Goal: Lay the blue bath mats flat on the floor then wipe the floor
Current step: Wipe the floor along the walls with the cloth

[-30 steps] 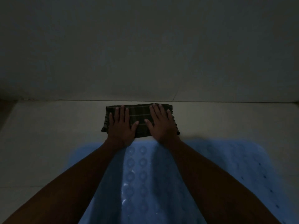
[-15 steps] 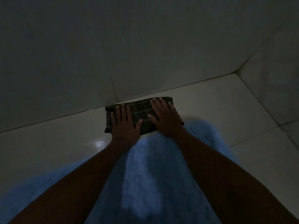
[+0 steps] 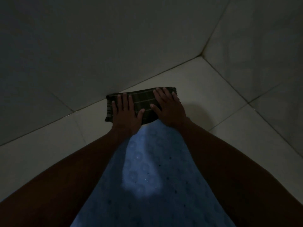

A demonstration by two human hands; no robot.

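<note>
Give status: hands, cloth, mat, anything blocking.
Left hand and right hand flat, pressing folded plaid cloth on floor tile at wall base. Blue bath mat flat under forearms. Wall directly ahead.

single head-worn wide-angle view, looking forward and steeply down along both forearms. close to floor (image 3: 221, 102), tilted toward room corner where walls (image 3: 82, 46) meet at upper right. dim light. no second view to overlap.

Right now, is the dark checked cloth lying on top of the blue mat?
No, the checked cloth lies on the pale floor tile beyond the blue mat, under the left hand and right hand.
</note>
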